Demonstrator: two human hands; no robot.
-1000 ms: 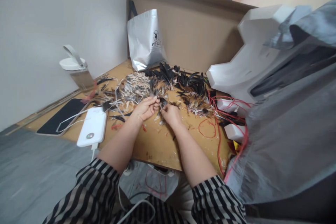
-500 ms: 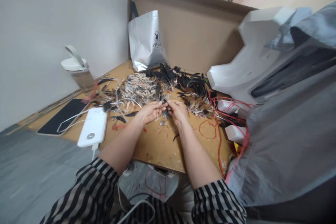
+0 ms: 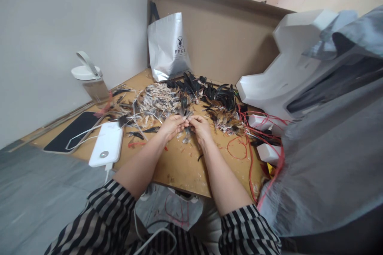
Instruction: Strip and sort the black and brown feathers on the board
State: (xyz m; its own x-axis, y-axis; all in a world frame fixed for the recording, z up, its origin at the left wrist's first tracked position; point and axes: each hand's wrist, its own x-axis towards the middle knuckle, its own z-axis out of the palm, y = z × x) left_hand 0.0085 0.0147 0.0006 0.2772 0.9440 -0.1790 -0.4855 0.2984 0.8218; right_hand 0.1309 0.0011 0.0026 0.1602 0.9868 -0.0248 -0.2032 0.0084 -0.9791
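Above the middle of the wooden table (image 3: 179, 171), my left hand (image 3: 174, 126) and my right hand (image 3: 198, 126) meet at the fingertips, both closed in a pinch. Between them is a small dark feather bunch (image 3: 185, 105), its tips pointing away from me. Just beyond my left hand spreads a heap of pale and brown feathers (image 3: 157, 99). Black feathers (image 3: 191, 83) lie behind it. To the right of my right hand rests a pile of brown feathers (image 3: 226, 119). Loose grey down (image 3: 186, 139) shows just below my fingers.
A white power bank (image 3: 106, 143) with cables and a dark phone (image 3: 72, 131) lie on the left, near a lidded cup (image 3: 95, 87). A silver bag (image 3: 167, 48) stands at the back. Red string (image 3: 249, 159) and white boxes (image 3: 268, 153) are on the right.
My right hand's fingertips have come in closer to my left hand's. The dark feathers now stick out further beyond my fingers. The view has shifted slightly.
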